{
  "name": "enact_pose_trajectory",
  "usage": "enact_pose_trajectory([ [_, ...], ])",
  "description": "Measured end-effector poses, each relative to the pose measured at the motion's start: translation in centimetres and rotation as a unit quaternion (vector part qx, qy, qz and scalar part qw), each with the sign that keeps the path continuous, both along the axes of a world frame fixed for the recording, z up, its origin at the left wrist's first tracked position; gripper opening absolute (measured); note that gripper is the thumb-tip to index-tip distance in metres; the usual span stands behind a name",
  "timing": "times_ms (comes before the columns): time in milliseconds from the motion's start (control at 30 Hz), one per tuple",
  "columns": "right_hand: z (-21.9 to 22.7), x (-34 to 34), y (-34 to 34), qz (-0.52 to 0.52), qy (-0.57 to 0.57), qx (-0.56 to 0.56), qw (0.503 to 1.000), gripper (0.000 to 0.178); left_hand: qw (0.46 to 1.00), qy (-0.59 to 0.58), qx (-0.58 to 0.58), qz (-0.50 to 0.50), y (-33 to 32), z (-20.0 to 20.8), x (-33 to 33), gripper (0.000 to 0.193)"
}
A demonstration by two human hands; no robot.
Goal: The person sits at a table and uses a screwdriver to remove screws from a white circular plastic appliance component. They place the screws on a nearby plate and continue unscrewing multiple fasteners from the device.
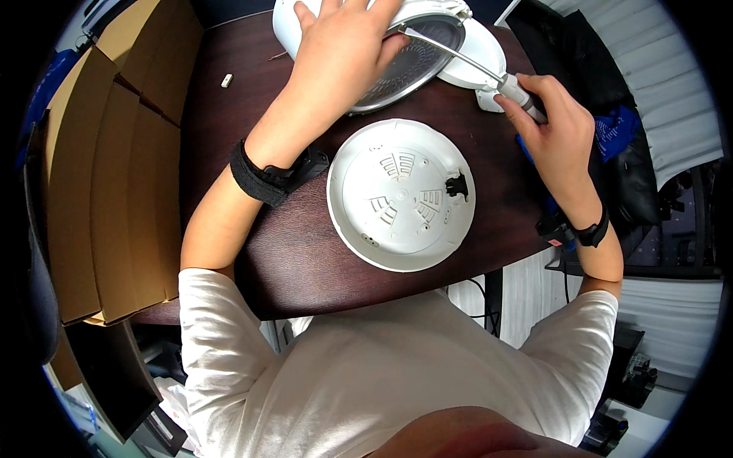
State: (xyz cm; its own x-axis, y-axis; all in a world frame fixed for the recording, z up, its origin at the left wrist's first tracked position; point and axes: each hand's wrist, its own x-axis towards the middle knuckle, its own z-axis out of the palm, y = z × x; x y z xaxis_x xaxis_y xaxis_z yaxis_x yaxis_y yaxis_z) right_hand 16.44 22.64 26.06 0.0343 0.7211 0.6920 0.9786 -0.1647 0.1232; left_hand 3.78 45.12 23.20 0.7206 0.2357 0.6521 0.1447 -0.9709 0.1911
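At the table's far side a white appliance (pixel 288 29), which looks like a rice cooker, lies with a round dark, metal-rimmed part (pixel 408 72) facing me. My left hand (pixel 343 38) grips its top rim, fingers spread over the shell and thumb bent by the edge. In my right hand (pixel 553 126) is a screwdriver (pixel 515 93), held by its grey-and-white handle. Its long shaft slants up and left, with the tip at the rim beside my left thumb. Nearer me, a round white plastic base cover (pixel 401 195) with vent slots and a black socket piece lies flat.
A white lid-like part (pixel 477 57) sits behind the screwdriver shaft. On the dark wooden table (pixel 294 259) a small white piece (pixel 227 80) lies at the left. Tall cardboard boxes (pixel 114 175) line the left edge. A black seat with blue bags (pixel 617 131) stands at the right.
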Motion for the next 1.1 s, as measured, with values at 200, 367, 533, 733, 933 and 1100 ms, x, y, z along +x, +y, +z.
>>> enact_pose_trajectory([
  [200, -0.3, -0.2, -0.1, -0.011, 0.052, -0.003, 0.999, 0.029, 1.000, 0.003, -0.013, 0.001, -0.7, 0.7, -0.5, 0.063],
  [367, -0.2, -0.5, -0.1, -0.011, 0.070, -0.006, 0.997, 0.029, 1.000, -0.001, 0.006, 0.008, 0.0, -0.1, 0.1, 0.063],
  [533, -0.4, -0.3, -0.2, -0.016, 0.077, -0.007, 0.997, 0.029, 1.000, -0.001, 0.002, 0.004, 0.0, 0.0, 0.1, 0.063],
  [733, -0.5, 0.1, -0.4, -0.017, 0.083, 0.000, 0.996, 0.029, 1.000, -0.009, 0.003, 0.000, 0.0, 0.0, 0.1, 0.063],
  [933, -0.7, -0.1, -0.4, -0.011, 0.095, 0.000, 0.995, 0.028, 1.000, -0.005, 0.019, 0.014, 0.0, -0.3, 0.3, 0.063],
  [1100, -0.8, -0.2, -0.2, -0.006, 0.110, 0.001, 0.994, 0.028, 1.000, -0.014, 0.000, -0.004, 0.0, -0.1, 0.1, 0.063],
])
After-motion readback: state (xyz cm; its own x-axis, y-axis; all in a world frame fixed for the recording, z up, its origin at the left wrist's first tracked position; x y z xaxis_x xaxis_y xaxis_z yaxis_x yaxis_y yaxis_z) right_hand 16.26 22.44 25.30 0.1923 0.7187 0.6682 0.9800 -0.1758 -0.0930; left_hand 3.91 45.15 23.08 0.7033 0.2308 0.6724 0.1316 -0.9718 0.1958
